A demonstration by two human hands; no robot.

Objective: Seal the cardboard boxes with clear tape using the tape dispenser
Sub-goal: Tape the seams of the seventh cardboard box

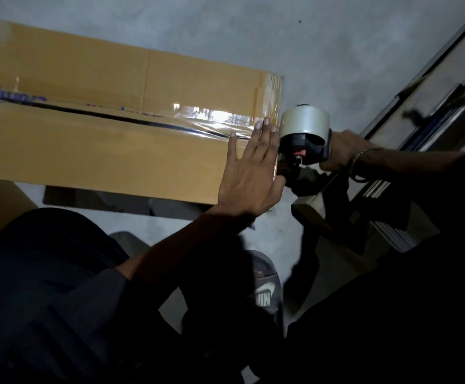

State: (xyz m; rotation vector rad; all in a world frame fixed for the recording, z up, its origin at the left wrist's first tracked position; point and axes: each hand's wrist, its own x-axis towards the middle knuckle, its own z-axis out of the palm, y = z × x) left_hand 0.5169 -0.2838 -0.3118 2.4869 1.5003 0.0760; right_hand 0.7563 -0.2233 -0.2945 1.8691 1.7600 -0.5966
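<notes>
Brown cardboard box (93, 151) fills the left half of my view, lying on a grey concrete floor (322, 56), its two top flaps meeting along a dark seam that runs left to right. I've got a strip of clear tape (214, 119) shining over the right end of that seam, wrinkled a little where it nears the box's right edge, and blue print shows along the seam further left.

My left hand (249, 173) lies flat on the box top at its right edge, fingers straight and spread, fingertips (266, 121) pressing on the tape right at the corner. Nothing held there, just a flat palm pushing down.

Just off the box's right edge sits the tape dispenser (303, 145), black body with a red part, a fat roll of clear tape (304, 119) mounted on top. My right hand (342, 151) wraps round its handle, fingers curled tight, a thin bangle (357, 162) at the wrist. The dispenser's mouth is tucked behind my left hand, so I can't tell whether it touches the box side or hangs just clear of it.

Near me, dark sleeves and trousers take up the bottom of the frame, and one shoe (264, 286) with pale lettering pokes out on the floor below the box. Stacked metal-looking strips (433, 87) run diagonally up the right side, dim and hard to read.
</notes>
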